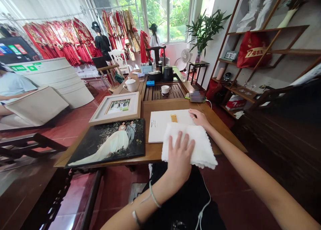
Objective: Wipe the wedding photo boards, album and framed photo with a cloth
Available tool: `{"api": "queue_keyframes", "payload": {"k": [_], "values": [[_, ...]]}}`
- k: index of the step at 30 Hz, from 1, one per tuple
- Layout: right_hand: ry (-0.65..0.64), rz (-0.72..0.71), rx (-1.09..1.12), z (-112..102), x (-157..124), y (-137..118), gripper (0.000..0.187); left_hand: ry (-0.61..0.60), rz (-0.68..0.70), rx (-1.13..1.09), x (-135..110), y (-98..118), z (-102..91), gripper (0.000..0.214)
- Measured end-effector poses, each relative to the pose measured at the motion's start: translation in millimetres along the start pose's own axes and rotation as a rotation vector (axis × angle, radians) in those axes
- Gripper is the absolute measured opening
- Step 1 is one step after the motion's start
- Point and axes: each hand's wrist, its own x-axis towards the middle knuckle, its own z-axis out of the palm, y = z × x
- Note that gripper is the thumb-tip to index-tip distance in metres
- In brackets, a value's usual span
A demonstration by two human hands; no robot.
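My left hand [179,156] lies flat and open on a folded white towel [200,146] at the near edge of a wooden table [225,133]. My right hand [199,118] rests at the towel's far edge, fingers curled onto a white board [160,123] that lies under the towel. A small yellow tag [174,118] sits on that board. Left of the board lies a dark wedding photo print [110,141]. Behind the print stands a framed wedding photo [117,107].
A tea tray [155,93] farther up the table carries a white teapot [130,84], a white cup [165,89] and a black kettle [167,73]. Wooden shelves [250,52] stand at right, a dark bench [30,146] at left. Red garments [62,39] hang at the back.
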Motion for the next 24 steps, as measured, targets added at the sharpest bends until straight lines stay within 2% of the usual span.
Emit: {"api": "queue_keyframes", "payload": {"k": [2, 4, 6, 8, 14, 19, 22, 24], "values": [[-0.005, -0.002, -0.016, 0, -1, -1, 0.032, -0.004, -0.056, -0.006, -10, -14, -7.8, 0.067], [-0.012, -0.006, -0.026, 0, -1, -2, 0.032, -0.001, -0.174, 0.013, -13, -31, -14.9, 0.073], [-0.018, -0.008, -0.033, 0, -1, -3, 0.032, 0.002, -0.289, 0.037, -11, -47, -19.9, 0.076], [-0.022, -0.009, -0.036, -1, -1, -3, 0.033, -0.007, -0.341, 0.043, -2, -62, -22.5, 0.079], [-0.042, -0.016, -0.039, -5, -1, -4, 0.03, -0.091, -0.282, -0.002, 48, -99, -25.8, 0.075], [-0.043, -0.015, -0.044, -6, 0, -5, 0.03, -0.079, -0.28, 0.001, 96, -131, -24.3, 0.069], [-0.035, -0.013, -0.047, -6, 0, -5, 0.031, -0.065, -0.293, 0.013, 110, -141, -21.2, 0.069], [-0.028, -0.011, -0.048, -5, -1, -6, 0.032, -0.071, -0.288, 0.017, 109, -142, -20.3, 0.071]]}}
